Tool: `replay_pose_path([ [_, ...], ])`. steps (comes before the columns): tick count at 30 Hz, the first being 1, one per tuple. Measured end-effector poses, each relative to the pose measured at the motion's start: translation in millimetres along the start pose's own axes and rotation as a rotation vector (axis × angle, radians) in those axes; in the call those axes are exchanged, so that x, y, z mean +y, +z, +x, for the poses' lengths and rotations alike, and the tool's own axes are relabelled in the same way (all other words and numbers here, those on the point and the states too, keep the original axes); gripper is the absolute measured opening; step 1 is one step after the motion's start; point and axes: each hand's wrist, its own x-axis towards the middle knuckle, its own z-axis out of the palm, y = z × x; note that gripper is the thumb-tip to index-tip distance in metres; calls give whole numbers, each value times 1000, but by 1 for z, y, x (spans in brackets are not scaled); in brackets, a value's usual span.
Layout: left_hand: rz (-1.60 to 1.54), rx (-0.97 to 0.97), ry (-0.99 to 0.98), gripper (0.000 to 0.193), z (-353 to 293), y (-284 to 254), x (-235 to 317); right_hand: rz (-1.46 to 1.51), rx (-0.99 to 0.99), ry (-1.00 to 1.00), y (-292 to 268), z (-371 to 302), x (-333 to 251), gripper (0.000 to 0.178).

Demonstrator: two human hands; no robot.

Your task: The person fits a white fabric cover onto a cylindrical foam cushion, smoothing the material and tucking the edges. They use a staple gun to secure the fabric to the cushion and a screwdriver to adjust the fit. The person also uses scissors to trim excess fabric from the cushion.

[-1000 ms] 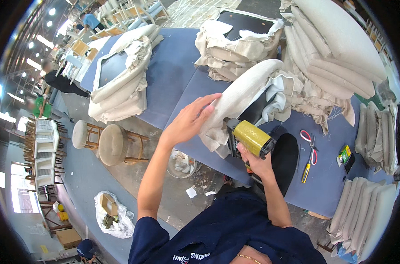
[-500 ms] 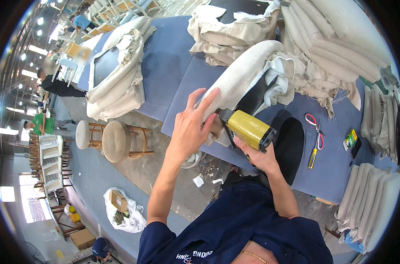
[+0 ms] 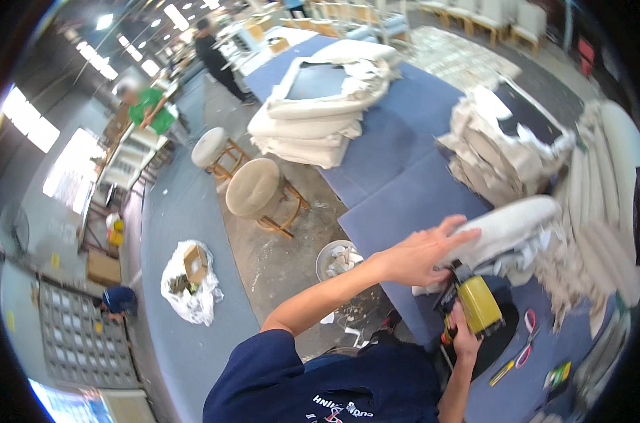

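My right hand (image 3: 464, 333) is closed around the handle of a yellow and black staple gun (image 3: 480, 302), whose black nose points at the underside edge of a padded, beige-covered seat cushion (image 3: 513, 227). Over the near left end of that cushion lies my left hand (image 3: 424, 255), its fingers stretched out and touching the fabric. Loose cloth and white lining bunch up along the cushion's open side. The thumb of my left hand is mostly hidden, and so is the exact spot where the nose meets the cushion.
Scissors with red handles (image 3: 525, 345) and a yellow cutter knife (image 3: 501, 374) lie right of the gun on the blue table (image 3: 404, 204). Covered cushions (image 3: 306, 134) are stacked farther left. Two round stools (image 3: 255, 189), a scrap bucket (image 3: 337, 259) and a plastic bag (image 3: 193, 296) stand beyond the table's edge.
My view has swung left, so the table and cushion now appear farther right. The staple gun stays in my right hand, and my left hand remains on the cushion's end.
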Motion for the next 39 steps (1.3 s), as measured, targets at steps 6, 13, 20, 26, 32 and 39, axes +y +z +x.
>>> replay_pose_path([
  [6,-443,98,59,48,4,17,-42,-26,1,-137,5,-2,-23,13],
  [13,-593,196,67,45,5,29,-43,-46,-46,-191,8,3,-20,20],
  [20,-621,173,105,44,5,24,-50,-38,28,-155,25,3,-35,14],
  [26,-638,167,109,45,7,22,-55,-52,-34,-149,22,2,-29,17],
  [32,-656,162,91,45,7,18,-54,3,10,-130,28,0,-31,17],
  [39,-637,155,115,46,9,19,-56,2,6,-117,28,-2,-33,15],
])
